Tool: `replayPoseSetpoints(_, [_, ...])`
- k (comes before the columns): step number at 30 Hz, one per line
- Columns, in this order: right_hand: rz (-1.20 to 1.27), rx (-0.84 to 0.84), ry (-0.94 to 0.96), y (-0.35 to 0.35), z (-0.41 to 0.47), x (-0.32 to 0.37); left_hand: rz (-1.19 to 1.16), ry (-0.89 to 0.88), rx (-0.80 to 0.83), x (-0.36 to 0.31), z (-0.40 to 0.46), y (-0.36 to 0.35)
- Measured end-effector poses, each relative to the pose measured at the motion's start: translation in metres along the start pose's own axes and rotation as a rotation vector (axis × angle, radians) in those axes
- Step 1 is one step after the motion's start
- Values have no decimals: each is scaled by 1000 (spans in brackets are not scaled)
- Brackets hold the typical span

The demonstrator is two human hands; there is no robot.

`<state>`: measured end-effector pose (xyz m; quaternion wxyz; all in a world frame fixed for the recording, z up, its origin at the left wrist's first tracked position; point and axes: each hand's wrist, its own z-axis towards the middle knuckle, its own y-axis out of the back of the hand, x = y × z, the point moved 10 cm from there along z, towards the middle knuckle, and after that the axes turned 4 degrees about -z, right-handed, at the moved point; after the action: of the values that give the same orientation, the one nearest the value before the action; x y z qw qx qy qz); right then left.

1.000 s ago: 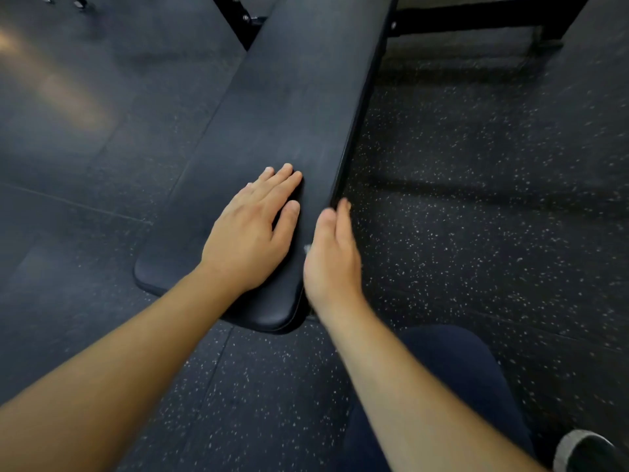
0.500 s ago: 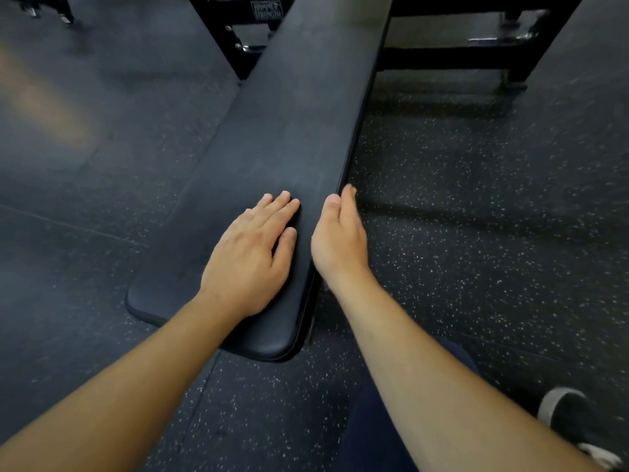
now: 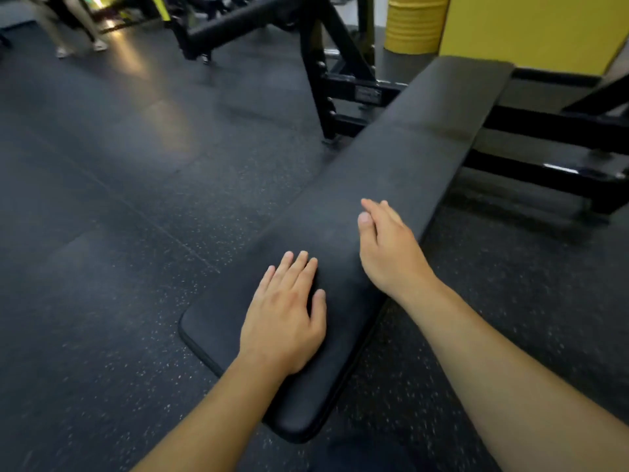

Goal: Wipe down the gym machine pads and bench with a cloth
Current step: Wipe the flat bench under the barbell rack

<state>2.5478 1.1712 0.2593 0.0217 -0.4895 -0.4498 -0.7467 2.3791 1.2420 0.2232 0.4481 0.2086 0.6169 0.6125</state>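
I'm looking into a commercial gym's free-weight area.

I'm seeing dark rubber flooring (image 3: 143, 206) flecked with pale specks and laid in big tiles, a long black padded bench (image 3: 391, 172) stretching away from me, and heavy black steel frames (image 3: 326, 80) of exercise machines standing behind it. A bright yellow wall (image 3: 531, 28) and a yellow ribbed drum (image 3: 413, 23) are showing at the far side, and the legs of another person (image 3: 73, 27) are blurring past at the top left.
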Motion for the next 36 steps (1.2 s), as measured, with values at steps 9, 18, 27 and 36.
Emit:
replayPoseSetpoints(9, [-346,450,533,-64,-4,52,30,294,-59,25,4,6])
replayPoseSetpoints(18, [-280,375,414,-11,36,2,69,320,-56,31,4,5])
replayPoseSetpoints(27, [-303,592,551,-23,16,12,14,334,-97,29,4,8])
replayPoseSetpoints(36, [-345,585,591,-34,18,21,-16,374,-97,27,5,9])
